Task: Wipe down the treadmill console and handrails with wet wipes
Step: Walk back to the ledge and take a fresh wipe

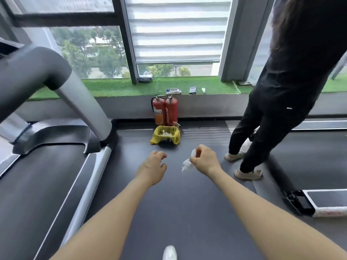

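Head view: right hand pinches a crumpled wipe, left hand loose and empty, yellow bin probably the target, just ahead.

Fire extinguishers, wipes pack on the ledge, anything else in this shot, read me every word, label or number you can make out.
None can be read.
Left fire extinguisher: pale label with print, too blurred.
Wipes pack on the ledge: printing too small.
Dark trousers of the person standing by: small white tag, illegible.
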{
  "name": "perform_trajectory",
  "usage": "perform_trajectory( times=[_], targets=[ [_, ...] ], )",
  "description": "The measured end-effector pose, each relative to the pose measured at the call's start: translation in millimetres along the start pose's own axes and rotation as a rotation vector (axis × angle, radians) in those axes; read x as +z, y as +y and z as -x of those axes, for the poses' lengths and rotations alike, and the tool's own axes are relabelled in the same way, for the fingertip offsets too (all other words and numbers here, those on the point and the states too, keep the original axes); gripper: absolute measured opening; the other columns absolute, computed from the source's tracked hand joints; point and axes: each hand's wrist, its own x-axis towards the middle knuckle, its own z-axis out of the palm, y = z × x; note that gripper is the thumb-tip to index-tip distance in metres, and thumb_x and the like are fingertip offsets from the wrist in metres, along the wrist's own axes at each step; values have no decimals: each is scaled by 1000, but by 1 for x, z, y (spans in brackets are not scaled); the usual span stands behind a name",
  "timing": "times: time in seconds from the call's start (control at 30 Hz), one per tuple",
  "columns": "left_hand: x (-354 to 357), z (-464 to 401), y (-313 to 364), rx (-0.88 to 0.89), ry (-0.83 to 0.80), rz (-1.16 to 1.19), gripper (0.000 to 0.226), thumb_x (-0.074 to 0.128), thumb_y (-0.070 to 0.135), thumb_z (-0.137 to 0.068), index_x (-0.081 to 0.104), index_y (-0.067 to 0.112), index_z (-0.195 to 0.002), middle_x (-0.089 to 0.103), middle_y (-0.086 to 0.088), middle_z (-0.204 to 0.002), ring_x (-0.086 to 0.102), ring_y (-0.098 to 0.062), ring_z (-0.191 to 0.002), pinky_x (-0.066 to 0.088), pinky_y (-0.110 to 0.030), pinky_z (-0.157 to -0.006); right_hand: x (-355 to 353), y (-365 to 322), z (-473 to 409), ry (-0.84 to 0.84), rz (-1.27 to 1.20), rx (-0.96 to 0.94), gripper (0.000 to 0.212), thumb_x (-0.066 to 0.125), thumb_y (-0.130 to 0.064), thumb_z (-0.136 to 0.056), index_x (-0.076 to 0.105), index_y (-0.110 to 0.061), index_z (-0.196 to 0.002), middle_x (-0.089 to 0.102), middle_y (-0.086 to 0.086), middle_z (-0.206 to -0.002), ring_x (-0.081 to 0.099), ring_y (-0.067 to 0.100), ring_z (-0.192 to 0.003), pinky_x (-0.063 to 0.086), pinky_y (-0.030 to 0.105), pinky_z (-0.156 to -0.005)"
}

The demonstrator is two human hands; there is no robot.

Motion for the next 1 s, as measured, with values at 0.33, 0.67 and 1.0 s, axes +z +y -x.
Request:
perform_trajectory(
  times=[0.33,0.67,1.0],
  targets=[
    [-76,-267,-15,-1,-15,45,32,48,21,-94,51,19,-125,48,2,-127,53,-20,-112,46,-39,-94,3,-88,-255,33,-136,12,9,55,-10,-79,53,-11,-87,61,7,-83,57,25,-80,44,31,-66],
    [-90,-505,-54,-135,-14,116,33,49,18,-92,53,21,-124,51,2,-120,54,-17,-107,46,-38,-95,44,-104,-527,-58,-101,37,4,55,-9,-79,57,-11,-82,61,3,-83,55,19,-77,40,21,-60],
    [-93,-695,-118,-216,-76,158,32,49,18,-94,51,18,-126,50,0,-124,54,-18,-109,45,-38,-96,115,-123,-734,-150,-52,153,11,61,-13,-78,61,-13,-89,63,2,-91,56,20,-86,40,26,-68]
  ],
)
